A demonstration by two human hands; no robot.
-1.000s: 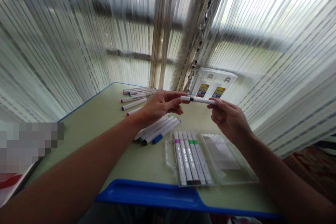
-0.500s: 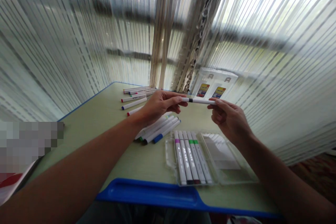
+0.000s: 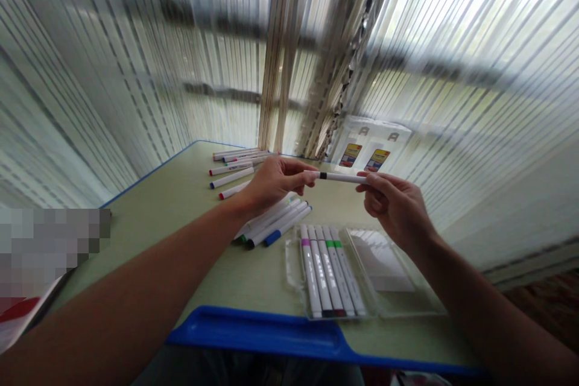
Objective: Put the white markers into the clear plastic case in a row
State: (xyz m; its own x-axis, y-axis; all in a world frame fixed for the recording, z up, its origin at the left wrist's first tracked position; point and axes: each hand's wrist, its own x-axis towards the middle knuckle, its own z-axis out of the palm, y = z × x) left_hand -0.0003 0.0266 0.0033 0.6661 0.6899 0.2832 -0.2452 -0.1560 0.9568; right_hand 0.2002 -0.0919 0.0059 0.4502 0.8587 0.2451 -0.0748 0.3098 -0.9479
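A white marker with a black band [image 3: 340,178] is held level above the table between both hands. My left hand [image 3: 271,184] pinches its left end, fingers closed. My right hand [image 3: 393,208] grips its right end with closed fingers. Below the hands lies an open clear plastic case [image 3: 398,289] with several markers [image 3: 328,268] lined up in its left half. A loose bunch of markers [image 3: 275,223] lies on the table under my left wrist.
More markers [image 3: 235,166] lie in a row at the far side of the green table [image 3: 181,205]. A white package with yellow labels [image 3: 368,148] leans against the curtain. A blue tray edge [image 3: 262,332] runs along the near side.
The marker and both hands have dropped slightly and the left fingers have closed in around the marker's end. The camera view has shifted a little.
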